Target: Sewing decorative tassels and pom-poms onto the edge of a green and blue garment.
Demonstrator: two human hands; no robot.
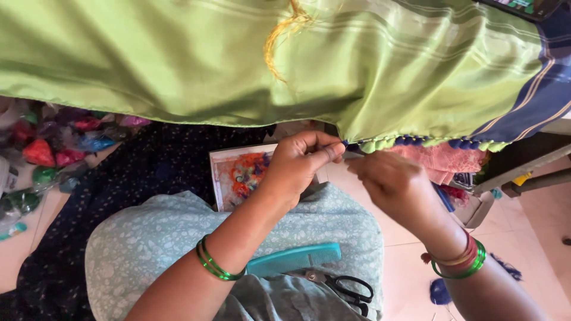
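- Pinching the lower edge of a green cloth (238,65), the left hand (300,163) has thumb and forefinger pressed together right at the hem, seemingly on a thread or a tassel knot; what sits between the fingertips is too small to tell.
- The right hand (395,181) is just beside it, fingers curled and drawn together below the same hem; I cannot tell what it holds, if anything.
- The cloth hangs across the far part of the scene, with a blue striped border (550,77) at the right and a row of small green and blue tassels (416,142) along the edge.
- By its look the cloth is light, soft and slippery, and would slide if held loosely; a close grip at the hem, next to the tassels, seems best.
- On the lap lie a teal comb (294,258) and black scissors (351,288), near the body.
- Bags of coloured thread (53,148) lie on the floor at the left.
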